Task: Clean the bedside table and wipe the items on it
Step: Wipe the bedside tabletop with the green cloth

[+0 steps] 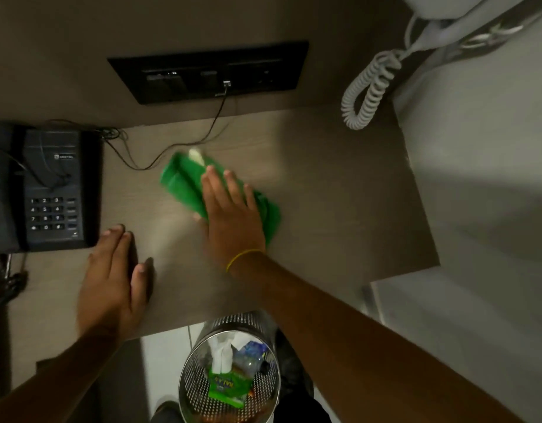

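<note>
At frame centre the right hand (230,209) pressed flat on a green cloth (184,181) on the bedside table (340,193); the left hand (111,279) lay flat at lower left.

Phone (54,190): keypad digits 1-9, 0; brand label unreadable.

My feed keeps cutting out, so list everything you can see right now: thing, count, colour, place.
bedside table: one, light wood, centre
cloth: one, green, mid-table under the right hand
desk phone: one, dark grey, table's left edge
thin cable: one, dark, from the wall panel across the table's back
wall panel: one, black, above the table
coiled cord: one, light grey, hanging upper right
waste bin: one, silver mesh, on the floor in front of the table, holding rubbish
wristband: one, yellow, right wrist
left hand: flat on the table's front left
right hand: flat on the cloth
</note>
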